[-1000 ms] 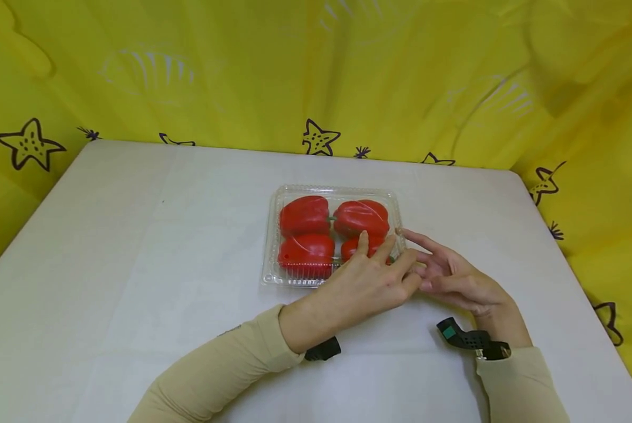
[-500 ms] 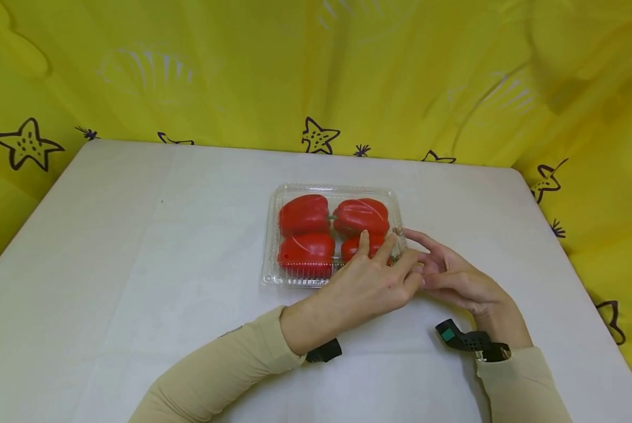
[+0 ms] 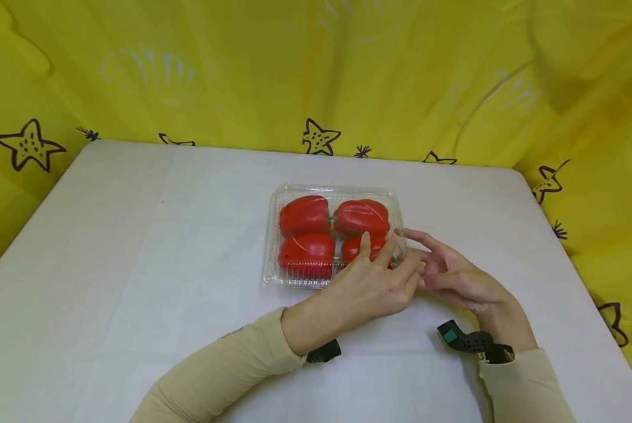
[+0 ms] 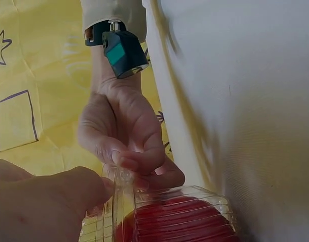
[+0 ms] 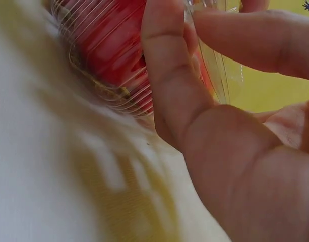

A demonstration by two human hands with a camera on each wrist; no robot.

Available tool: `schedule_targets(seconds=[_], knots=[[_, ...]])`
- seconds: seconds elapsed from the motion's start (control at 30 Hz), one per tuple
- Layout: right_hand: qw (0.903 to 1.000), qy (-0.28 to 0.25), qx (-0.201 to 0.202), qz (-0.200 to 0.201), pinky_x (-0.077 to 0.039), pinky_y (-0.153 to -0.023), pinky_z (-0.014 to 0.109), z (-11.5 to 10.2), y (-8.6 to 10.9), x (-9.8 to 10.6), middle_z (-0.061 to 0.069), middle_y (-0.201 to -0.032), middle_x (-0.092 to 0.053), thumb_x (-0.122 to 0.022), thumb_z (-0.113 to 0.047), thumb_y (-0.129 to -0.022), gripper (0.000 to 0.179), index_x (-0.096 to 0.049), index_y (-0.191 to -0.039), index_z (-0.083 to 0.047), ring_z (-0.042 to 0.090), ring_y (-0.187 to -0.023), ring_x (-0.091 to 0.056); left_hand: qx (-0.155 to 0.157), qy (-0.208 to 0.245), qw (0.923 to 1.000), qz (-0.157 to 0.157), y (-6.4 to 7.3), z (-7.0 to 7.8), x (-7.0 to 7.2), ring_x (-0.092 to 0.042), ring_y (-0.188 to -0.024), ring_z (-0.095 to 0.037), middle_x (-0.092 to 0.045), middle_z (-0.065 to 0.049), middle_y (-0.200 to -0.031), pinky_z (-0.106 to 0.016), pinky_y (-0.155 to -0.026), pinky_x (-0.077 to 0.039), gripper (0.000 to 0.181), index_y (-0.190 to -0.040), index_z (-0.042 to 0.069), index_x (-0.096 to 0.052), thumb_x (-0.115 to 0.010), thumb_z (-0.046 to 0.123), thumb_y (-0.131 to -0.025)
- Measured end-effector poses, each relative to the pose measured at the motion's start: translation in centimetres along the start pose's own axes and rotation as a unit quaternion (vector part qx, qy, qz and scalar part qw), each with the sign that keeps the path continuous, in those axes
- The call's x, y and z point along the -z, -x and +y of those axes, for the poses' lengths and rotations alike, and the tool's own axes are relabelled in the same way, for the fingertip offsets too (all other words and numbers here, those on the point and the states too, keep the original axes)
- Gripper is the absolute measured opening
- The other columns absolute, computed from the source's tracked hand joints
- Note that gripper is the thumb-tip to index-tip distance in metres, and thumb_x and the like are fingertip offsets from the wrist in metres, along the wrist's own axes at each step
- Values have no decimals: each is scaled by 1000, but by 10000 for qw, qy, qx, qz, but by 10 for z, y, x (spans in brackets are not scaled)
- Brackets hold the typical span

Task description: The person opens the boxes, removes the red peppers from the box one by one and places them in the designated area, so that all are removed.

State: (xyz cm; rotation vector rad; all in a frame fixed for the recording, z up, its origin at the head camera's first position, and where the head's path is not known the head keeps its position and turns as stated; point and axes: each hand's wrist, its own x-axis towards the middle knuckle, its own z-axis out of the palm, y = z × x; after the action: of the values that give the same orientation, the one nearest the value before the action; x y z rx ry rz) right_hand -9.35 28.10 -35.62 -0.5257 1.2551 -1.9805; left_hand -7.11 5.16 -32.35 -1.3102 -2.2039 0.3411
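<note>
A clear plastic clamshell container (image 3: 269,235) lies with its lid down on the table, and several red bell peppers (image 3: 306,255) show through it. My left hand (image 3: 366,288) reaches across its front right part, two fingers resting on the lid and the thumb and forefinger at the right front corner. From the right side my right hand (image 3: 466,285) pinches the rim at that same corner, one finger extended along the right edge. The right wrist view shows the right thumb and finger (image 5: 167,60) at the ridged plastic wall. My left hand hides part of the front right pepper.
The container sits near the middle of a table with a white cloth (image 3: 110,264). A yellow curtain (image 3: 242,76) with starfish drawings hangs behind and at both sides. Each wrist wears a black strap mount, like the right one (image 3: 469,341).
The left forefinger has shifted slightly to the right at the container's corner. Both hands otherwise keep their places, and the container and peppers stay still.
</note>
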Motion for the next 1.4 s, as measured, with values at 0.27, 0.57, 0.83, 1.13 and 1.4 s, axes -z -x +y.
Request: schedule_targets(seconds=[0.27,0.57,0.83,1.13,1.4], knots=[[9937,999,-220,449,-56,-86,19,-9,0,-3,1,-126,-60,-45,14,-94,70,-26,-154,-17,9,-96,-61,331,247,9985,355,-3,-2,4,-65,-119,-32,-65,-1,-122,-53,-86,-58,27,-120,16,-66,-46,19,-103],[9495,2875,-636,1084,-55,-95,24,-21,1,-10,5,-145,-48,-52,-1,-98,64,-23,-155,-3,17,-116,-63,615,1197,9909,-90,-1,-9,10,-57,-129,-27,-57,1,-136,-49,-100,-53,20,-120,23,-61,-57,26,-100],[9018,3748,-1005,1903,-56,-92,23,-28,-4,-23,14,-147,-44,-57,-11,-98,62,-29,-154,-6,12,-114,-63,898,1540,9837,217,3,-17,8,-59,-123,-17,-61,3,-131,-34,-99,-52,28,-125,19,-60,-57,31,-99],[8779,4140,-631,2323,-55,-88,20,-34,-7,-35,15,-129,-56,-50,-14,-103,46,-41,-147,-3,13,-100,-67,919,1820,9788,-178,7,-23,8,-57,-127,-19,-60,-3,-135,-31,-110,-46,46,-134,12,-58,-65,30,-93],[8654,4261,-718,2538,-59,-80,26,-45,-20,-39,19,-123,-52,-50,-22,-104,49,-40,-147,-2,16,-91,-67,713,1592,9843,-261,6,-23,9,-58,-124,-18,-62,-1,-133,-28,-110,-46,48,-137,11,-57,-64,31,-94]])
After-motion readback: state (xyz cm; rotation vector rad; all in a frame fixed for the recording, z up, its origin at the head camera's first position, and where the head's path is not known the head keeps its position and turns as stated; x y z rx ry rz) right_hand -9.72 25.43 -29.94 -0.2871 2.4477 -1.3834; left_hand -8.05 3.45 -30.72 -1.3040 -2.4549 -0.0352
